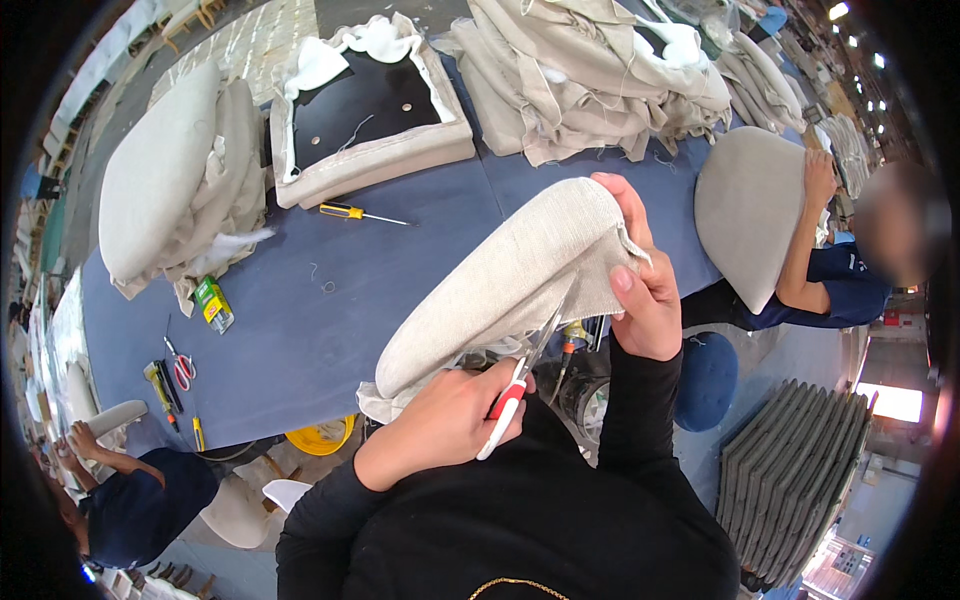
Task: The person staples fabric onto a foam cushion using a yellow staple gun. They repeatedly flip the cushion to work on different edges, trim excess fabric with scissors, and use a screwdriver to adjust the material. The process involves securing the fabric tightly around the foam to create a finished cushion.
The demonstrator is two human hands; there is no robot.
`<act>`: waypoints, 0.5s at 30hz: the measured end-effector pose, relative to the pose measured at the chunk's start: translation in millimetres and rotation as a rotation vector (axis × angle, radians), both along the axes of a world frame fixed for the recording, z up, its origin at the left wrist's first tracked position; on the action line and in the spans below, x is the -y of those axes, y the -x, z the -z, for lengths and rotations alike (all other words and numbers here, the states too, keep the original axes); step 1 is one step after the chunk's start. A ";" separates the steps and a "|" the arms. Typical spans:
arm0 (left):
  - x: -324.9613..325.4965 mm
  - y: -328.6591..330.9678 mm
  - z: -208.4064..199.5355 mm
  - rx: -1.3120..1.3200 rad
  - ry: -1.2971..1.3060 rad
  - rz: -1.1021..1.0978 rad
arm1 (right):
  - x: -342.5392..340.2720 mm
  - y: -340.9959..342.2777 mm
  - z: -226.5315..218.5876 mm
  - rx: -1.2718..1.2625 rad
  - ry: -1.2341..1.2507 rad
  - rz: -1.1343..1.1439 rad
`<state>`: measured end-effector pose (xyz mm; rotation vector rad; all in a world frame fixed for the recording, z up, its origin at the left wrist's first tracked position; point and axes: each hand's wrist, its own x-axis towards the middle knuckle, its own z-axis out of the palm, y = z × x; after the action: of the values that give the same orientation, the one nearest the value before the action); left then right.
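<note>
There are two pairs of scissors [506, 404] [183, 372], one box [213, 304], one blue seat [707, 382] and one yellow tub [322, 438].

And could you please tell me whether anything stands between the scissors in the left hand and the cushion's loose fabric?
Nothing visible does: the scissors in the left hand have their blades right at the cushion's loose fabric. The right hand holds the fabric to the right of the blade tips.
</note>
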<state>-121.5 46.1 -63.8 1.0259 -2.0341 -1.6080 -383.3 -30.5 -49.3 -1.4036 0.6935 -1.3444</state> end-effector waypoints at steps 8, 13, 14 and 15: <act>2.3 -16.4 -19.8 -0.047 -0.144 0.210 | -18.3 5.0 4.8 0.046 -0.019 0.039; 0.8 -15.5 -20.3 -0.022 -0.256 0.264 | -25.0 8.8 3.0 0.029 -0.025 0.058; 0.8 -15.2 -19.1 -0.057 -0.217 0.239 | -26.5 8.8 3.0 0.030 -0.034 0.058; 0.8 -15.0 -17.6 -0.062 -0.202 0.228 | -28.1 8.8 3.1 0.028 -0.034 0.058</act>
<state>-106.6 45.3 -46.2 0.8200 -2.0396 -1.9696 -392.1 -2.3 -52.4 -1.3440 0.7402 -1.3889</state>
